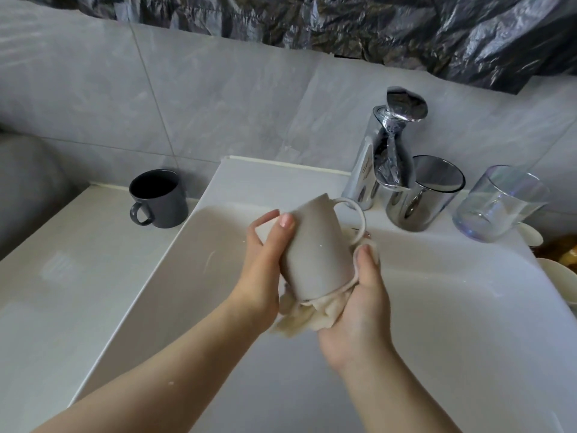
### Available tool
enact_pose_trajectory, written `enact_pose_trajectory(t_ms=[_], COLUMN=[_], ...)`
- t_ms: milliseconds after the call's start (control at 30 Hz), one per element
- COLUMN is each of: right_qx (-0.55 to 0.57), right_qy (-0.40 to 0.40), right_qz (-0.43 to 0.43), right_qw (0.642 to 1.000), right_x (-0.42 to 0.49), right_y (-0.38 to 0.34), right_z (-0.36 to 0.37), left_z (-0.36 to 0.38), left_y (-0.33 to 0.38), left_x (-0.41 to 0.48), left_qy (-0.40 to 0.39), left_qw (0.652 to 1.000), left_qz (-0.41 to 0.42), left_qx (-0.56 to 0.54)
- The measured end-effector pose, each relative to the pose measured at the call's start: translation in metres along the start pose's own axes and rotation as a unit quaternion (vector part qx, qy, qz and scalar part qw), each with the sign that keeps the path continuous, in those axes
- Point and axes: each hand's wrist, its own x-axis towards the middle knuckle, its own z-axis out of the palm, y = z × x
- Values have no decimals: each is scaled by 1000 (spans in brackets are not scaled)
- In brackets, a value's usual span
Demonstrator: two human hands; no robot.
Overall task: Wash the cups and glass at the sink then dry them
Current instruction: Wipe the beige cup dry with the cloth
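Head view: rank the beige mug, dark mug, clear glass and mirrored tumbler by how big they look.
Largest: beige mug, though it is held nearest the camera.
Next: clear glass and mirrored tumbler, too alike to rank.
Smallest: dark mug.

on the white worktop (78, 276) we see a dark mug (159, 198) left of our fingers (265, 221); a chrome cup (421, 198) and a clear glass (496, 204) stand beyond them, to the right.

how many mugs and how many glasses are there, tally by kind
Mugs: 2, the dark grey mug on the counter and the beige mug in the left hand, the right hand holding a cloth to it
Glasses: 2, the mirrored glass and the clear glass right of the tap
Total: 4
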Motion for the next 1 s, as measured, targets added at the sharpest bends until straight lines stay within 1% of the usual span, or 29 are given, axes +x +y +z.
enact_pose_trajectory(t_ms=[33, 67, 133, 167, 233, 300, 333, 400, 467, 533, 567, 600, 633, 667, 700, 733, 767, 800, 867, 933, 1000], right_qx=[3, -12, -46, -60, -122, -211, -238, -275, -334, -390, -410, -413, -385, -324, -255, -200, -167, -158, -160, -191, -218], right_qy=[3, 6, -2, -11, -39, -62, -67, -107, -168, -192, -189, -174, -161, -132, -102, -64, -41, -26, -14, 31, 51], right_qz=[-8, -27, -64, -67, -74, -109, -129, -170, -225, -289, -321, -335, -314, -255, -156, -59, 20, 78, 139, 148, 114], right_qw=[1000, 1000, 997, 996, 989, 969, 960, 940, 900, 853, 833, 829, 853, 901, 949, 976, 985, 984, 977, 970, 968], right_x=[5, 7, 12, 13, 16, 16, 15, 10, 5, 4, 4, 6, 6, 5, 6, 8, 11, 11, 12, 9, 5], right_y=[-3, -10, -22, -27, -28, -21, -17, -10, -3, 3, 4, 4, 1, -5, -12, -17, -22, -25, -26, -28, -31], right_z=[-4, -5, -9, -9, -12, -12, -12, -14, -13, -12, -10, -10, -8, -3, -3, -4, -8, -11, -15, -13, -8], left_z=[-2, -4, -8, -11, -16, -18, -18, -17, -17, -18, -19, -18, -17, -17, -16, -15, -15, -15, -15, -13, -13], left_y=[2, 7, 21, 29, 39, 40, 37, 32, 31, 35, 36, 37, 37, 37, 38, 39, 39, 38, 37, 38, 35], left_x=[3, 4, 4, 4, 3, 1, 0, 3, 7, 9, 9, 8, 6, 5, 4, 2, 1, 0, -2, -1, 4], left_qy=[-9, -35, -101, -128, -178, -207, -196, -131, -71, -52, -58, -69, -86, -107, -135, -165, -191, -208, -213, -176, -115], left_qw=[998, 995, 986, 981, 961, 944, 946, 965, 977, 978, 979, 980, 981, 979, 975, 968, 961, 954, 948, 960, 981], left_qz=[16, 16, -19, -36, -68, -100, -112, -140, -178, -200, -194, -178, -154, -126, -97, -71, -49, -34, -17, -15, -17], left_qx=[54, 92, 128, 144, 199, 237, 231, 179, 91, 25, 27, 48, 81, 118, 149, 173, 192, 211, 238, 218, 156])
